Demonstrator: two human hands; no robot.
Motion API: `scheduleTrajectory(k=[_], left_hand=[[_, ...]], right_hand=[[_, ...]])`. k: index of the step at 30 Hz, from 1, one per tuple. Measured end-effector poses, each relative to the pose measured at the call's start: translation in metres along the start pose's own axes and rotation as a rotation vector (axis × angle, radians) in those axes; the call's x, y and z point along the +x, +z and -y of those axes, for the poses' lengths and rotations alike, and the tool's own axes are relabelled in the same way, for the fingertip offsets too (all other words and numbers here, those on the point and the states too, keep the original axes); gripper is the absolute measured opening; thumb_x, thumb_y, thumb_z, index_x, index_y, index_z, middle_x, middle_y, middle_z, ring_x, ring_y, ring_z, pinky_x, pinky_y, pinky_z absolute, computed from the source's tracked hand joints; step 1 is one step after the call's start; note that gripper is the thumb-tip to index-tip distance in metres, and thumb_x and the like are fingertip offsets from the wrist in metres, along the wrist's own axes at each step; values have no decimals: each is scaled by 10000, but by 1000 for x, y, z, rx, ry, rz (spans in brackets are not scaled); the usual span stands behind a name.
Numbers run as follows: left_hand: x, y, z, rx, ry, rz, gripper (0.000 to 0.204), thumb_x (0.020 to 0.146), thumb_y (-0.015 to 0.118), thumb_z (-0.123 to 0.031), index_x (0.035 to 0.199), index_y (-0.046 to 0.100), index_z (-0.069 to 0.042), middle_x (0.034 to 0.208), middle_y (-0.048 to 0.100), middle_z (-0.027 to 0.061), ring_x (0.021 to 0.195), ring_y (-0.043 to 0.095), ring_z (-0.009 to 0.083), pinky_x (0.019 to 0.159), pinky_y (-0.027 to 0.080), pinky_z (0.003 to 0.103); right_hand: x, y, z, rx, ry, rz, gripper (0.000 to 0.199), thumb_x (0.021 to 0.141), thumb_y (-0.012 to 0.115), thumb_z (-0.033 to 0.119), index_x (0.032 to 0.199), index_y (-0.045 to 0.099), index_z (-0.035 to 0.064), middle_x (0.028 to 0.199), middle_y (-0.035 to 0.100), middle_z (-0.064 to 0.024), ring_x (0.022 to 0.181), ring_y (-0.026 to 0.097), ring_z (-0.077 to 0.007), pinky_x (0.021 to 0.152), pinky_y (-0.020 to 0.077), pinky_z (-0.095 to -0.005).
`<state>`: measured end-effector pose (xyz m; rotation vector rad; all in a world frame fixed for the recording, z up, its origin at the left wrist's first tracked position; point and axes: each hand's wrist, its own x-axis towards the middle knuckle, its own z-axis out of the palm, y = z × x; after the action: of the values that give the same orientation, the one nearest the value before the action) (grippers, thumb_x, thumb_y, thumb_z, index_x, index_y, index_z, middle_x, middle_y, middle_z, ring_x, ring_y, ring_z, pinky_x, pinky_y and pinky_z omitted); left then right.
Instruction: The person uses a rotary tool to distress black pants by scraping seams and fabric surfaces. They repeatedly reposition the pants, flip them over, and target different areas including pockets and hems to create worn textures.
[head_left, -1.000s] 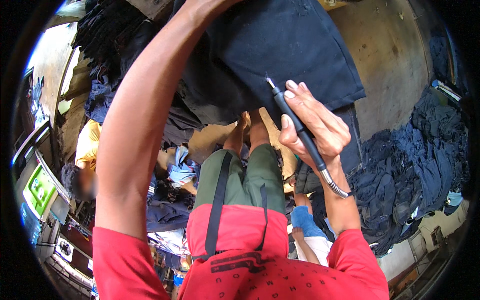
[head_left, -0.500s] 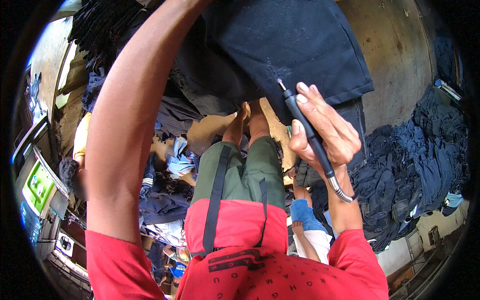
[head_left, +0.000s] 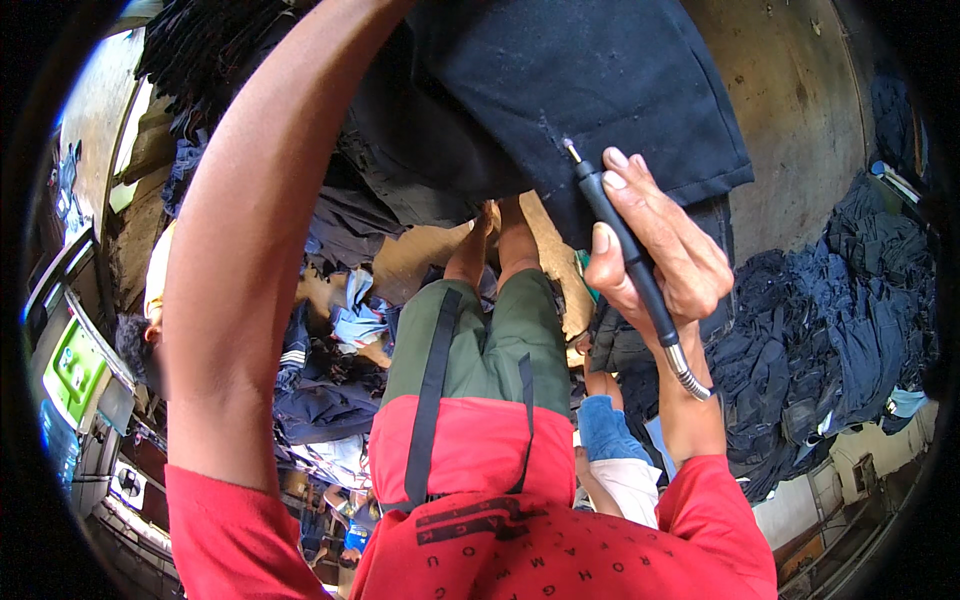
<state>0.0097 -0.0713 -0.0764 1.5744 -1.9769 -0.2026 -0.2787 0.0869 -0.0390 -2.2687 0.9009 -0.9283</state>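
A pen-shaped rotary grinder (head_left: 632, 250) with a black grip and a flexible metal shaft lies in my right hand (head_left: 675, 245), thumb and fingers closed round it. Its small tip is at the surface of a dark fabric garment (head_left: 620, 85), beside a pale scuffed patch. Whether the tip presses on the cloth cannot be made out. The garment hangs over an edge in front of me, its stitched hem toward me. My left arm reaches up past the top edge, so my left hand is out of the picture.
Heaps of dark clothes (head_left: 800, 350) fill the right side, and more garments (head_left: 320, 405) lie on the floor at left. A worn brown board (head_left: 790, 130) stands beyond the garment. Other people sit nearby, one in blue shorts (head_left: 606, 430). A green tray (head_left: 78, 370) is far left.
My right hand and the grinder have shifted slightly right, the tip moving up and right over the scuffed patch. The garment has moved a little with it.
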Motion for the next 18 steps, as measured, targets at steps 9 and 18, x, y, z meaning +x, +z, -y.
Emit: scheduleTrajectory(k=[9, 18], left_hand=[[0, -4, -6, -14, -56, 28, 427, 997, 748, -482, 1044, 846, -69, 1019, 772, 154, 991, 741, 350, 877, 565, 472], [-3, -1, -4, -15, -33, -2, 446, 994, 749, -492, 1025, 840, -57, 1047, 778, 150, 979, 748, 358, 877, 570, 474]], right_hand=[[-10, -6, 3, 28, 46, 5, 351, 782, 766, -6, 1129, 806, -37, 1071, 815, -251, 1065, 818, -388, 1004, 655, -502], [-20, -12, 7, 38, 79, -2, 354, 784, 754, -18, 1134, 796, -49, 1074, 813, -252, 1068, 816, -395, 1011, 651, -509]])
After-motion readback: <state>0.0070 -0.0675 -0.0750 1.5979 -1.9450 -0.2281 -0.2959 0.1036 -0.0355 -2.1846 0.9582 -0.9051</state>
